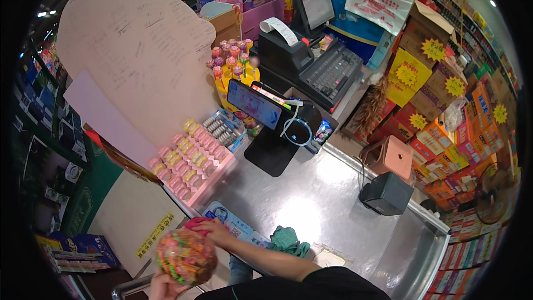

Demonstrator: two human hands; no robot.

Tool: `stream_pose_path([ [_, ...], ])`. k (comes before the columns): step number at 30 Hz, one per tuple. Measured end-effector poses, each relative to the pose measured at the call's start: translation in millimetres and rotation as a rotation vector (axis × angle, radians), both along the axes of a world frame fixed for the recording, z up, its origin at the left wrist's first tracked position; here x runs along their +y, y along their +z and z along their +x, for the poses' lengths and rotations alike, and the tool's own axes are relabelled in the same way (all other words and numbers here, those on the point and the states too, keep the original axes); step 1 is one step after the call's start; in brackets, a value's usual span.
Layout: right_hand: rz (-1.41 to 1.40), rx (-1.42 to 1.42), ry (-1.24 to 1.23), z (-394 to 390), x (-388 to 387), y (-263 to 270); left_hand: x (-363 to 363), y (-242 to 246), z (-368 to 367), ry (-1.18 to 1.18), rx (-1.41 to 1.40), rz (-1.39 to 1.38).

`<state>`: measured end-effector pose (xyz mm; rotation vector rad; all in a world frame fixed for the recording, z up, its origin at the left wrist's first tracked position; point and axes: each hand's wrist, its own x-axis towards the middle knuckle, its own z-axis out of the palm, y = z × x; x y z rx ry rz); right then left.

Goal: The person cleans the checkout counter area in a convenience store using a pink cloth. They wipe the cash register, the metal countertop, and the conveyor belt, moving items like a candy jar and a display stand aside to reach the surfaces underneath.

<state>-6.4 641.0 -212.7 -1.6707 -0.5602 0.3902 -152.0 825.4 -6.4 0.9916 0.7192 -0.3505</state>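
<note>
A round, clear container [186, 256] packed with colourful wrapped sweets is held up past the counter's front-left corner. My left hand [166, 286] supports it from below, partly hidden at the picture's lower edge. In my right hand [216, 233] is a bunched pink-red cloth [198, 223], pressed to the top of the container. Beneath my right forearm lies a blue printed card [239, 227] bearing a square code. A crumpled green cloth [287, 241] rests on the metal counter [275, 200] beside that forearm.
A pink tray [195, 162] of wrapped sweets stands at the counter's left edge. Behind it are a phone [254, 103] on a black stand, lollipops [233, 56] and a cash register [287, 50]. A dark box-shaped device [386, 193] sits on the right rim.
</note>
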Motion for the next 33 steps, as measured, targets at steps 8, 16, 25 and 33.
stream_pose_path([
  [8,0.148,0.395,0.601,-95.2,45.1,32.3,29.0,55.8,-10.7,0.165,-0.042,0.07],
  [16,0.946,1.114,-0.398,8.1,-152.4,34.5,-8.4,21.4,18.7,0.076,-0.072,0.004],
  [25,1.276,1.045,-0.378,14.3,-252.8,57.8,-108.3,-63.2,68.5,-0.269,-0.04,-0.137],
  [33,1.074,0.736,-0.521,32.2,-285.8,76.5,-180.4,-68.6,75.0,-0.558,0.11,-0.017],
])
